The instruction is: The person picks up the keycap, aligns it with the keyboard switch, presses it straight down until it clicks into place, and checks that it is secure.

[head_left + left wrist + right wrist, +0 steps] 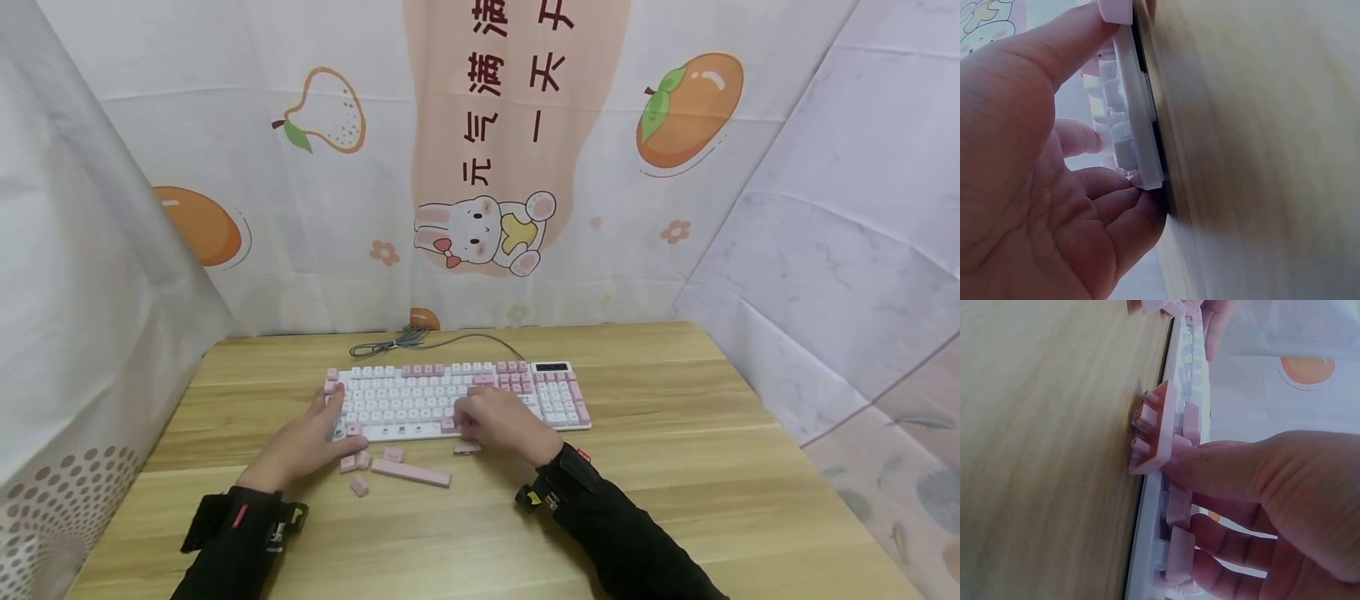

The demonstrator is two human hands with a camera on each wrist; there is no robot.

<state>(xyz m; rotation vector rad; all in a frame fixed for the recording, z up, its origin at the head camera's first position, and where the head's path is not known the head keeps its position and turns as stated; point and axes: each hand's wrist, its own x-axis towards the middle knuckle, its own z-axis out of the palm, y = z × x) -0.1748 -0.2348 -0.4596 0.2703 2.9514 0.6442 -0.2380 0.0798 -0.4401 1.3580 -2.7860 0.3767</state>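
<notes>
Pink keycaps (1180, 506) want level handling;
my right hand's (498, 418) fingers curl, hold unclear; my left hand (317, 433), thumb spread, grips the keyboard (405, 404).

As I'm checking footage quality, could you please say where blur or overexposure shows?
Head view: light fairly even, keyboard outline clear; left wrist: tabletop grain smeared; right wrist: tabletop soft, pink keycap with stems showing clearer, far keys washed out.
</notes>
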